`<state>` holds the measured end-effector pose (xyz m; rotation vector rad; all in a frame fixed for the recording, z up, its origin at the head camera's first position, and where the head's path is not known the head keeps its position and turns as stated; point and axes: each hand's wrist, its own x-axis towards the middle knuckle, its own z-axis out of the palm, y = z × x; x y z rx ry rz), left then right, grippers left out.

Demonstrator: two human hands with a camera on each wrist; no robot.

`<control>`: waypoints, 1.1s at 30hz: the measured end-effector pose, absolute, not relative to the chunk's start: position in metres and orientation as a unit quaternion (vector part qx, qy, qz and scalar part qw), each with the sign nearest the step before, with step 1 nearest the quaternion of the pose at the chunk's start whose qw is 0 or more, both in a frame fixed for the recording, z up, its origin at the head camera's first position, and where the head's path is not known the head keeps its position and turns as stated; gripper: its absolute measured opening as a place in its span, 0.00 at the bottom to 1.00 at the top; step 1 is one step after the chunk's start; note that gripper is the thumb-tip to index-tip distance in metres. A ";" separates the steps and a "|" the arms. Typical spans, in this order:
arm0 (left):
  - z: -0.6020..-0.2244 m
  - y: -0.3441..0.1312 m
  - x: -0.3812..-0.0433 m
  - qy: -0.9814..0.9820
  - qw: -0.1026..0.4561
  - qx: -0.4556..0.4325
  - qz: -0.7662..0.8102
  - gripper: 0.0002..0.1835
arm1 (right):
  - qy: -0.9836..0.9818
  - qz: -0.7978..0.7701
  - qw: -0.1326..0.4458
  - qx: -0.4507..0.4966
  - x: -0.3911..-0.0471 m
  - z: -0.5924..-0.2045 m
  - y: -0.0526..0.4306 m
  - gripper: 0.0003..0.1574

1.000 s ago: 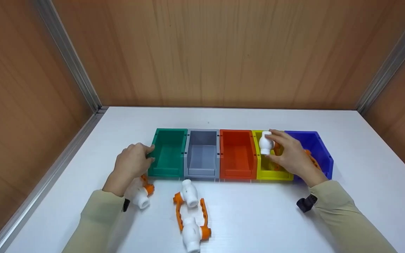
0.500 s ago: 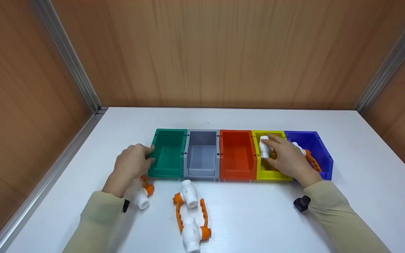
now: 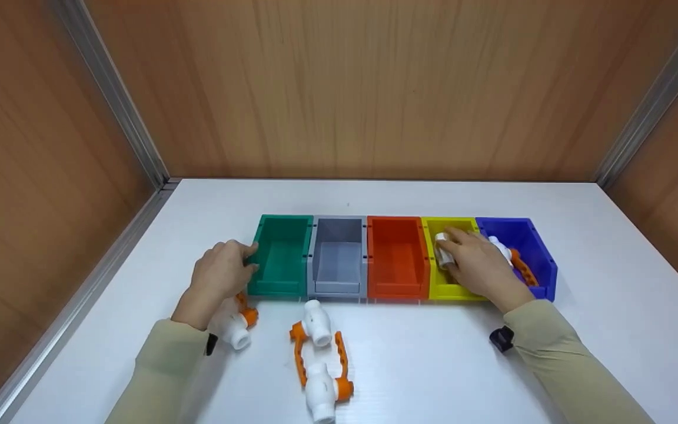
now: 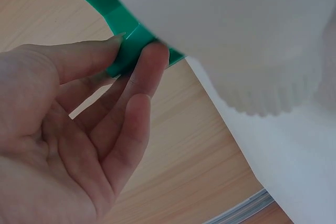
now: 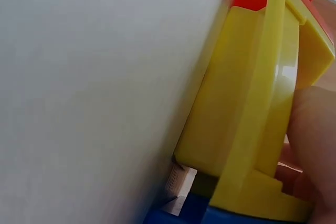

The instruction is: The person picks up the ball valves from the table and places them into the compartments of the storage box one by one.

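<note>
Head view: found with right hand [image 3: 480,268] inside yellow bin [image 3: 457,292], thumb and fingers closed about white valve [image 3: 445,254]. Sits tilted by the bin's left wall, partly hidden under the hand. Checked from right wrist view: part of the hand just past the yellow rim, grip itself not visible. Checked left hand [image 3: 221,274]: pinching the left edge of green bin [image 4: 126,40] between thumb and fingertips, outer fingers loosely curled. Noted on counter [image 3: 421,365] beside the left wrist, partly covered: second valve [image 3: 238,331], orange-handled. Logged farther right: far valve [image 3: 318,324] and near valve [image 3: 321,391], handles roughly parallel. Recorded between green and yellow: grey bin [image 3: 338,288], then red bin [image 3: 399,290], side by side. Located at the row's right end: blue bin [image 3: 545,259], containing another valve [image 3: 521,268], partly behind the right hand. Bounded at back by wood panel [image 3: 339,88].
</note>
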<state>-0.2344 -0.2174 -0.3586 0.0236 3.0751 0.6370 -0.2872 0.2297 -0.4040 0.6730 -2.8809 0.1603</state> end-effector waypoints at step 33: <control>-0.359 -0.213 -0.239 0.979 0.013 0.013 0.205 0.25 | -0.957 0.167 0.048 0.232 -0.251 -0.379 0.241 0.33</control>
